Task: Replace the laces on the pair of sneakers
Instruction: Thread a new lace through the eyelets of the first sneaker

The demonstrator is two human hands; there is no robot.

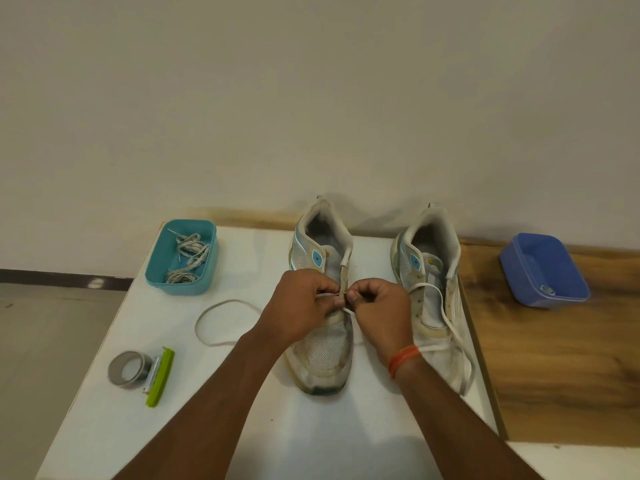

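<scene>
The head view looks down on a white counter (pixel 346 445) where both hands meet over the left sneaker (pixel 322 344), whose toe points toward the person and whose heel lies away, so its long axis runs straight out from the wrists. The left hand (pixel 298 306) and the right hand (pixel 379 306) are both curled, fingertips pinching a new white lace (pixel 221 320) at the lowest eyelets, just where the toe mesh ends; which eyelet the tip is entering is hidden by the fingers. From the left hand the lace's slack loops outward across the counter. The next pull, I judge, runs up the tongue away from both hands, and neither hand is clearly nearer. Just beyond the right hand stands the right sneaker (pixel 433 306), parallel, with a white lace (pixel 460 344) draped loosely over it. Well out from the left hand sits a teal tub (pixel 156 271) holding old laces (pixel 188 258).
</scene>
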